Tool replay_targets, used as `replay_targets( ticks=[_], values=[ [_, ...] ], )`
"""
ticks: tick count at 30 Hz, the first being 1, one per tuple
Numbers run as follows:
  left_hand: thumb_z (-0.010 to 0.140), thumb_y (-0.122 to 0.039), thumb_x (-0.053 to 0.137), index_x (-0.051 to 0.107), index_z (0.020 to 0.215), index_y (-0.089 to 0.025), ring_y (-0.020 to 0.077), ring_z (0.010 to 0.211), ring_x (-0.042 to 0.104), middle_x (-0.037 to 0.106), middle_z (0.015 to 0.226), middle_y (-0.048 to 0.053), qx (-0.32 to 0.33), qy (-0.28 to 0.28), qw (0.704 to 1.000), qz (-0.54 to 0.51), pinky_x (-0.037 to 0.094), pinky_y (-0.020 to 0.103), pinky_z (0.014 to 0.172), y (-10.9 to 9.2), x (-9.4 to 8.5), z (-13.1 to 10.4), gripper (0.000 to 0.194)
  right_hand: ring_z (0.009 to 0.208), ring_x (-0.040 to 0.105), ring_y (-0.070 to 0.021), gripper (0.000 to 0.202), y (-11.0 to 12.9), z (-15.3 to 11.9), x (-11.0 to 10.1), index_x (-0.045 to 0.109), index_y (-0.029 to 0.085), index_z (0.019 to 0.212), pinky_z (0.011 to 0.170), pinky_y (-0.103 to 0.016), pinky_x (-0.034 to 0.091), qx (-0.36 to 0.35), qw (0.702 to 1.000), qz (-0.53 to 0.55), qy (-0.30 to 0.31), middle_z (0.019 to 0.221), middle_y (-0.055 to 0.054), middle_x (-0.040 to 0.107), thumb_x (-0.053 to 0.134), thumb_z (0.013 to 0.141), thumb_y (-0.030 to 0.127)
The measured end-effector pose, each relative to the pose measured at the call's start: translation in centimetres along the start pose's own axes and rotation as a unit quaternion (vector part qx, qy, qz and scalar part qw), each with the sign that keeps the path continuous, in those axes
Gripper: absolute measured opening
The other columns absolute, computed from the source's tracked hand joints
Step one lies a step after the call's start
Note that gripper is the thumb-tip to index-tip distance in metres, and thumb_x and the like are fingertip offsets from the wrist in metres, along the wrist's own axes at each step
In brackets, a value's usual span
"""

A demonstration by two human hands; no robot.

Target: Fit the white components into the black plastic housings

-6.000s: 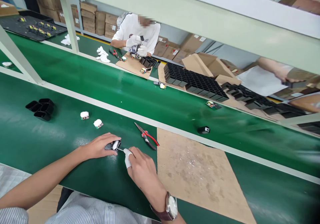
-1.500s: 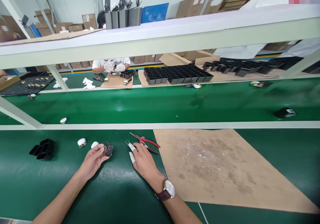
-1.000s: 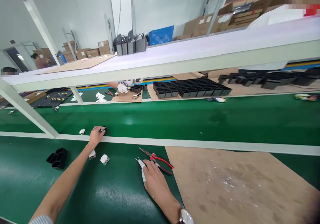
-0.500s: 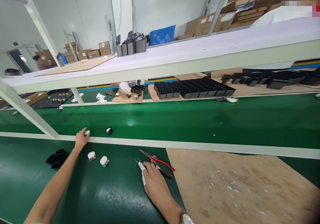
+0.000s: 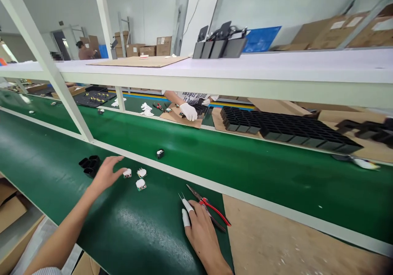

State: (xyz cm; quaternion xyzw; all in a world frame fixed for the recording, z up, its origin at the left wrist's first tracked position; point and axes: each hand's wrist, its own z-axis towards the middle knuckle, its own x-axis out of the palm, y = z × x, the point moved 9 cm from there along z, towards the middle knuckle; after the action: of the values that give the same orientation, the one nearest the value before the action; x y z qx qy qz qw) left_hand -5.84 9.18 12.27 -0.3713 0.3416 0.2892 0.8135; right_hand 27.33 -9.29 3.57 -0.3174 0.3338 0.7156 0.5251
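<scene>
My left hand [image 5: 108, 172] has its thumb and fingers apart, the thumb beside a small white-topped part [image 5: 127, 173] on the green mat. Two more white-topped parts, one [image 5: 141, 172] behind and one [image 5: 141, 184] in front, lie just right of it. Black cups [image 5: 89, 165] stand left of that hand. My right hand [image 5: 199, 222] rests on the mat, white covers on two fingertips, closed around thin pointed tweezers [image 5: 181, 196] whose tips stick out. Red-handled pliers [image 5: 211, 209] lie right against it.
A green belt [image 5: 245, 160] runs behind a white rail, carrying a black cup with white inside [image 5: 160, 154]. Brown board [image 5: 276, 234] lies at right. Across, a person's gloved hand [image 5: 188, 111] works beside rows of black cups [image 5: 294, 129]. A white shelf [image 5: 276, 72] crosses above.
My left hand has come back from the rail and opened, and a third white-topped part now lies by the other two. The view has turned left. My right hand stays by the pliers.
</scene>
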Motion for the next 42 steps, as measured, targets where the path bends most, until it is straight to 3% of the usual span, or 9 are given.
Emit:
replay_targets(
  ticks=[4, 7, 9, 15, 19, 22, 28, 35, 42],
  values=[
    [0.096, -0.065, 0.057, 0.072, 0.11, -0.021, 0.039, 0.106, 0.062, 0.068, 0.105, 0.015, -0.03, -0.071, 0.982, 0.171, 0.053, 0.057, 0.097, 5.9, -6.5, -3.9, 0.049, 0.108, 0.064, -0.0293, 0.03, 3.5, 2.2, -0.9, 0.062, 0.016, 0.132, 0.093, -0.045, 0.056, -0.034, 0.997, 0.067, -0.003, 0.124, -0.015, 0.065, 0.05, 0.104, 0.016],
    [0.096, -0.072, 0.049, 0.074, 0.097, -0.02, 0.0398, 0.097, 0.061, 0.062, 0.096, 0.016, -0.03, -0.06, 0.972, 0.225, 0.055, 0.059, 0.089, 8.9, -7.6, -6.6, 0.057, 0.114, 0.063, -0.0301, 0.031, 7.4, 4.8, 0.0, 0.063, 0.014, 0.132, 0.096, -0.045, 0.056, -0.077, 0.993, 0.084, 0.036, 0.131, -0.017, 0.063, 0.052, 0.103, 0.014],
    [0.098, -0.068, 0.048, 0.074, 0.091, -0.02, 0.0376, 0.093, 0.061, 0.06, 0.091, 0.015, -0.02, -0.059, 0.973, 0.222, 0.054, 0.059, 0.089, 9.0, -7.4, -7.5, 0.055, 0.116, 0.062, -0.0315, 0.029, 9.8, 6.9, 1.3, 0.065, 0.013, 0.129, 0.096, -0.046, 0.057, -0.098, 0.989, 0.083, 0.072, 0.135, -0.018, 0.062, 0.057, 0.101, 0.017],
    [0.097, -0.055, 0.063, 0.076, 0.09, -0.023, 0.0323, 0.101, 0.064, 0.061, 0.111, 0.013, 0.01, -0.064, 0.995, 0.077, 0.059, 0.051, 0.09, 1.8, -4.8, -6.3, 0.035, 0.118, 0.06, -0.0306, 0.03, 13.9, 11.2, 5.3, 0.066, 0.016, 0.125, 0.095, -0.045, 0.057, -0.119, 0.981, 0.087, 0.127, 0.146, -0.016, 0.057, 0.069, 0.096, 0.023],
    [0.101, -0.045, 0.061, 0.072, 0.094, -0.024, 0.0299, 0.115, 0.067, 0.055, 0.142, 0.011, 0.042, 0.075, 0.995, -0.059, 0.06, 0.045, 0.097, -3.8, -1.2, -6.4, 0.025, 0.105, 0.062, -0.0292, 0.018, 12.3, 9.2, 5.3, 0.069, 0.015, 0.115, 0.089, -0.045, 0.056, -0.099, 0.984, 0.043, 0.143, 0.12, -0.015, 0.066, 0.061, 0.099, 0.016],
    [0.102, -0.036, 0.06, 0.069, 0.104, -0.025, 0.0299, 0.123, 0.065, 0.052, 0.149, 0.011, 0.05, 0.176, 0.976, -0.122, 0.059, 0.043, 0.102, -6.5, 1.4, -7.3, 0.014, 0.094, 0.062, -0.0313, 0.016, 9.1, 6.2, 3.7, 0.069, 0.013, 0.108, 0.083, -0.048, 0.057, -0.046, 0.987, 0.0, 0.156, 0.102, -0.014, 0.064, 0.064, 0.101, 0.026],
    [0.093, -0.019, 0.067, 0.053, 0.149, -0.03, 0.0278, 0.124, 0.066, 0.053, 0.15, 0.011, 0.08, 0.29, 0.924, -0.235, 0.058, 0.038, 0.103, -10.8, 6.8, -6.4, 0.059, 0.101, 0.063, -0.0306, 0.049, 6.8, 2.4, 1.1, 0.055, 0.015, 0.142, 0.088, -0.047, 0.059, -0.026, 0.986, 0.009, 0.164, 0.116, -0.015, 0.062, 0.068, 0.1, 0.037],
    [0.087, -0.017, 0.07, 0.042, 0.16, -0.03, 0.0304, 0.126, 0.063, 0.06, 0.139, 0.012, 0.056, 0.305, 0.905, -0.29, 0.055, 0.041, 0.109, -11.1, 11.2, -5.8, 0.08, 0.111, 0.063, -0.0327, 0.046, 6.9, 2.0, 1.0, 0.048, 0.016, 0.15, 0.093, -0.052, 0.06, -0.031, 0.986, 0.011, 0.162, 0.134, -0.02, 0.061, 0.052, 0.105, 0.021],
    [0.082, -0.029, 0.084, 0.044, 0.159, -0.033, 0.0316, 0.128, 0.064, 0.058, 0.146, 0.011, 0.005, 0.269, 0.908, -0.321, 0.055, 0.044, 0.111, -9.8, 11.1, -6.7, 0.086, 0.111, 0.066, -0.0283, 0.049, 5.7, 2.5, 0.4, 0.046, 0.017, 0.151, 0.095, -0.047, 0.06, -0.018, 0.986, 0.126, 0.108, 0.126, -0.016, 0.067, 0.049, 0.103, 0.014]
  ],
)
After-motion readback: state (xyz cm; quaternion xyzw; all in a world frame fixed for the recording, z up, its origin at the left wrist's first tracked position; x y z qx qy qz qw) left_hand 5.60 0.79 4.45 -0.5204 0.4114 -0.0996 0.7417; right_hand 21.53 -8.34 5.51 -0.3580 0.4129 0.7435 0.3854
